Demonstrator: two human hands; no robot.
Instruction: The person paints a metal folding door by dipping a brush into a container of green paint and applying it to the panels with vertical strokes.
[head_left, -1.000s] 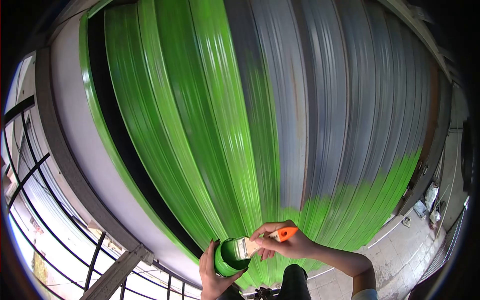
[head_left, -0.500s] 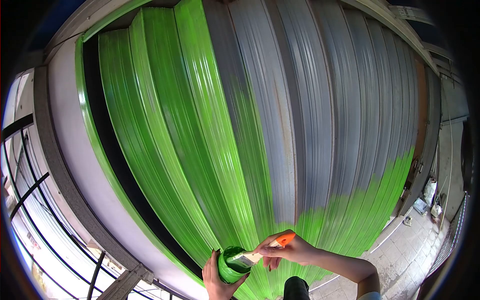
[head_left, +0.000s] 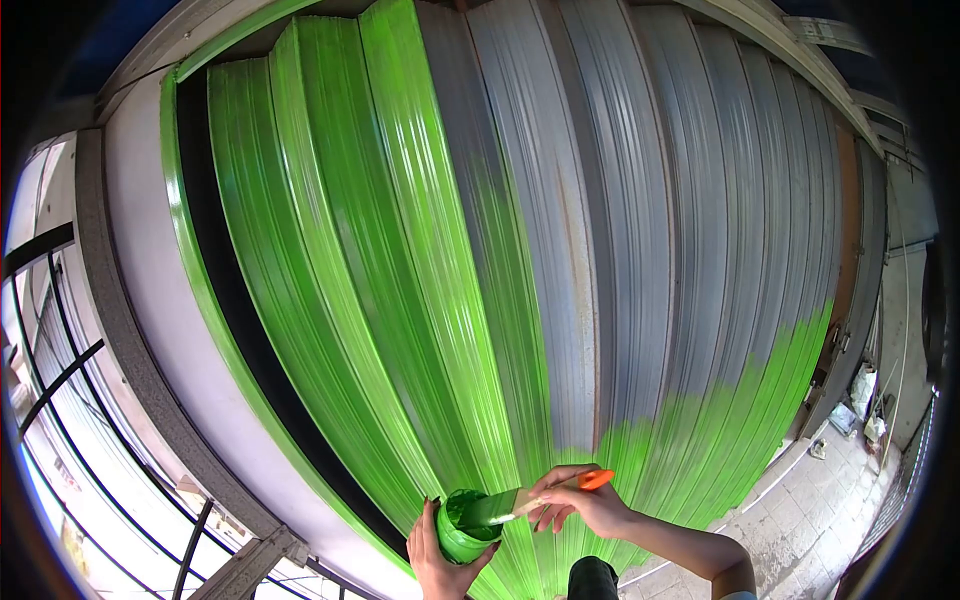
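My left hand (head_left: 430, 565) is wrapped around a small pot of green paint (head_left: 462, 546) at the bottom middle, its open top tilted toward the right. In my right hand (head_left: 592, 507) is a paintbrush (head_left: 524, 502) with an orange-tipped handle, held between thumb and fingers. Green-coated bristles lie inside the pot's mouth, at its rim. Behind both hands stands a folded metal door with glossy green panels (head_left: 385, 290) on the left and bare grey panels (head_left: 625, 240) in the middle and right. Green also runs along the lower part of the grey panels with a ragged upper edge.
A pale wall strip (head_left: 160, 250) and a barred window (head_left: 45, 400) lie to the left. At the right are a tiled floor (head_left: 800, 515), some small bagged items (head_left: 862, 385) and a wall. A dark rounded object (head_left: 593, 578) shows at the bottom edge.
The brush has turned flatter, and more green shows on its bristles at the pot. My right hand has shifted slightly right. The whole view has moved a little.
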